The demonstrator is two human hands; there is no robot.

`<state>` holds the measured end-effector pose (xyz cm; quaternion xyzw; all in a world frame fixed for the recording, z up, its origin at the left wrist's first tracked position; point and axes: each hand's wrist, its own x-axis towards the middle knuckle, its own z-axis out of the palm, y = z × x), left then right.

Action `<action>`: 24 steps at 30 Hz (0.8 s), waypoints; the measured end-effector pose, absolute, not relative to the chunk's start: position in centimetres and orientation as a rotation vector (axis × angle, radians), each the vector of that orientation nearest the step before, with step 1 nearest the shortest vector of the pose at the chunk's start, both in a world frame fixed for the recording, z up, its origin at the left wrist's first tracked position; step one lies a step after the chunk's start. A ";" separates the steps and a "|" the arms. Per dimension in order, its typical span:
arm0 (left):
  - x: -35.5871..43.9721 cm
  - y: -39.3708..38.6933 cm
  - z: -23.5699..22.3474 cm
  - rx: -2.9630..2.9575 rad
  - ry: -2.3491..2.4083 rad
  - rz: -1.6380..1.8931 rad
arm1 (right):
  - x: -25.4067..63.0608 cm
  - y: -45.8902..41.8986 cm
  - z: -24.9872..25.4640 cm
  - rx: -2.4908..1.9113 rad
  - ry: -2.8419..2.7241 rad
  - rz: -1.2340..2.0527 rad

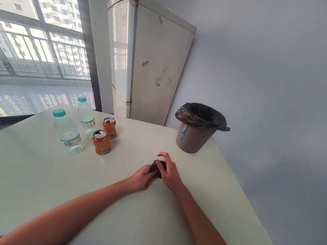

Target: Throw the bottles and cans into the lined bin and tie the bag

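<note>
Both hands meet low over the middle of the table around a small, dark, crumpled bundle (158, 169), which looks like a folded black plastic bag. My left hand (142, 178) grips its left side, the thumb lying along it. From the right, my right hand (171, 174) has its thumb pressed on the bundle, with the index finger arched above. The fingers underneath are partly hidden. Beyond my right hand stands a brown trash bin (193, 139), lined with a black plastic bag (203, 116) folded over its rim.
On the white table (125, 222), two orange cans (101, 143) with dented sides stand left of my hands. Beside them are two clear plastic bottles (69, 133) with teal caps. A worn white refrigerator (156, 64) stands behind the table, with windows at left and a wall at right.
</note>
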<state>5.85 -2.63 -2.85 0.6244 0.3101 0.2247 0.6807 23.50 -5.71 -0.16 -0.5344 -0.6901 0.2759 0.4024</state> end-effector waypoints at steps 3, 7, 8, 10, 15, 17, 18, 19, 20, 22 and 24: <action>5.9 -2.7 -2.6 1.374 0.685 0.525 | 23.6 -5.9 0.0 -1.322 -1.786 0.697; 6.0 -2.4 -2.9 1.338 0.702 0.500 | 23.6 -5.9 0.1 -1.269 -1.860 0.666; 6.0 -2.4 -3.1 1.333 0.703 0.496 | 23.6 -5.9 0.1 -1.264 -1.866 0.669; 6.0 -2.3 -3.3 1.337 0.703 0.491 | 23.6 -5.8 0.1 -1.261 -1.877 0.675; 6.0 -2.3 -3.5 1.329 0.709 0.484 | 23.7 -5.8 0.0 -1.266 -1.904 0.645; 6.0 -2.2 -3.5 1.332 0.711 0.478 | 23.7 -5.8 0.0 -1.282 -1.899 0.633; 6.0 -2.2 -3.6 1.336 0.709 0.473 | 23.7 -5.9 0.0 -1.297 -1.890 0.629; 6.0 -2.2 -3.6 1.340 0.704 0.470 | 23.7 -5.9 0.0 -1.315 -1.878 0.625; 6.0 -2.1 -3.6 1.341 0.699 0.471 | 23.7 -5.9 0.0 -1.334 -1.869 0.619; 5.9 -2.1 -3.5 1.341 0.689 0.473 | 23.7 -5.9 0.0 -1.353 -1.866 0.606; 6.0 -2.1 -3.4 1.335 0.697 0.473 | 23.8 -5.9 0.0 -1.339 -1.889 0.602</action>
